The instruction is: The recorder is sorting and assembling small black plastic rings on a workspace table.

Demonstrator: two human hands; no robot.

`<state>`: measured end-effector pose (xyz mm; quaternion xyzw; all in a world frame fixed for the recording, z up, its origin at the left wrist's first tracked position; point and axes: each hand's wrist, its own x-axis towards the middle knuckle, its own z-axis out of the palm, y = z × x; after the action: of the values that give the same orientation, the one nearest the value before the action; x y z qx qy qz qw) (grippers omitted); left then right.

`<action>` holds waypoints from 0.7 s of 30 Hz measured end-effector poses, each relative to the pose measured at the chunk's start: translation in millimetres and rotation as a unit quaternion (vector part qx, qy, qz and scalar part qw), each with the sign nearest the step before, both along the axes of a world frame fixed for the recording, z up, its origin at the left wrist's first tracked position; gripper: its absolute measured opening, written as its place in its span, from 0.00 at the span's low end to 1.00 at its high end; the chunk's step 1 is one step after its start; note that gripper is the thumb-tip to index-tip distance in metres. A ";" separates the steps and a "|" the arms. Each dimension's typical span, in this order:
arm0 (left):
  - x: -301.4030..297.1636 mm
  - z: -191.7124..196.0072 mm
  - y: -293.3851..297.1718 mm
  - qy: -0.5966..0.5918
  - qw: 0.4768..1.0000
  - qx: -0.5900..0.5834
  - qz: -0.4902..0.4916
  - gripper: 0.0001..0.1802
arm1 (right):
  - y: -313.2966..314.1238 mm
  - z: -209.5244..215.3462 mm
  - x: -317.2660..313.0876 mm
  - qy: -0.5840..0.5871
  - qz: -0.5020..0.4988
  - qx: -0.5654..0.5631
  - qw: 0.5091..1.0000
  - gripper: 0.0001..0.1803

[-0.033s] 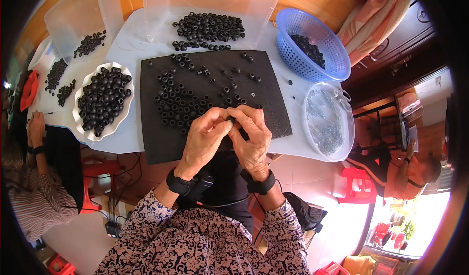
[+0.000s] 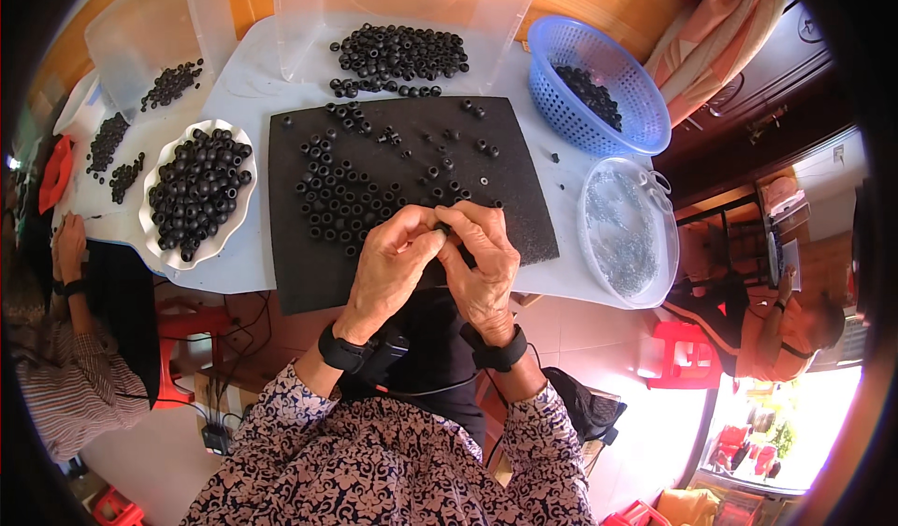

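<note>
Just past the near edge of a black mat (image 2: 309, 294), the fingertips of my left hand (image 2: 391, 262) and my right hand (image 2: 485, 269) meet in a pinch. A small dark piece (image 2: 441, 230) is caught between them, mostly covered by the fingers. Several black round pieces with holes, like large beads (image 2: 348, 199), lie spread over the mat beyond my hands. Smaller dark bits (image 2: 389, 136) are scattered among them toward the far side.
A scalloped white dish (image 2: 153, 236) of black beads stands left. Behind the mat, beads (image 2: 402, 54) lie by a clear bin (image 2: 505, 49). On the right are a blue basket (image 2: 645, 77) and a clear tub (image 2: 666, 273) with scissors (image 2: 659, 189). A co-worker's hands (image 2: 69, 245) rest far left.
</note>
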<state>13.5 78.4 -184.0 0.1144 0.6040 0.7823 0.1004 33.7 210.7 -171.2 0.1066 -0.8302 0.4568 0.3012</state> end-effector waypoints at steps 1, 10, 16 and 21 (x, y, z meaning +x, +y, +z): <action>-0.5 1.0 -1.1 0.011 1.000 -0.021 -0.003 0.06 | 0.7 0.6 1.5 0.002 0.000 0.001 1.000 0.19; 8.1 1.6 -2.5 0.081 0.992 -0.092 -0.040 0.08 | 56.8 57.6 -39.3 0.032 -0.131 0.066 0.989 0.13; 8.4 4.5 -1.1 0.075 0.992 -0.092 -0.052 0.07 | 128.2 84.1 -106.3 0.050 -0.251 0.180 0.950 0.13; 8.5 6.1 -5.6 0.054 0.995 -0.075 -0.038 0.07 | 53.2 57.0 -81.5 -0.026 -0.006 0.082 0.996 0.12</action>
<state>22.0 72.9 -177.9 0.1719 0.6606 0.7231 0.1055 -47.8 263.9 -114.2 0.1142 -0.8729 0.3884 0.2722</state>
